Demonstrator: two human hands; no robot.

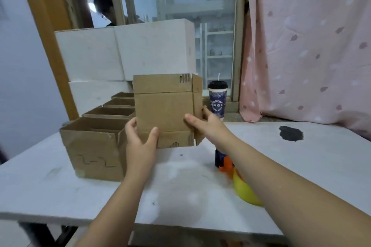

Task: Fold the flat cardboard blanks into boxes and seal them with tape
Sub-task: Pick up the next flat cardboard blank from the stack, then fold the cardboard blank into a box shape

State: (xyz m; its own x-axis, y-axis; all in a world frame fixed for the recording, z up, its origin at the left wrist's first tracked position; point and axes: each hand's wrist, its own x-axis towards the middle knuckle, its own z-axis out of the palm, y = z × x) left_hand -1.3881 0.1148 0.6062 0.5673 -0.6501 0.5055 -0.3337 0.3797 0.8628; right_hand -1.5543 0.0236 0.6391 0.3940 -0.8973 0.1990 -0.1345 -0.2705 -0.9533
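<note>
the white surface (281,166) fills the lower view, with white blocks (152,46) stacked at its 12 o'clock edge. a row of open cardboard boxes (94,152) stands at 9 o'clock. at centre a part-folded cardboard box (163,110) is held upright: the left hand (140,142) grips its 7 o'clock corner, the right hand (208,124) its 4 o'clock edge, thumbs on the front. a lidded cup (217,102) stands at 2 o'clock.

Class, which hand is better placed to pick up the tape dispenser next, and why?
Probably the right hand: the tape dispenser lies on the table directly under that forearm, while the left hand holds the box farther away.
</note>
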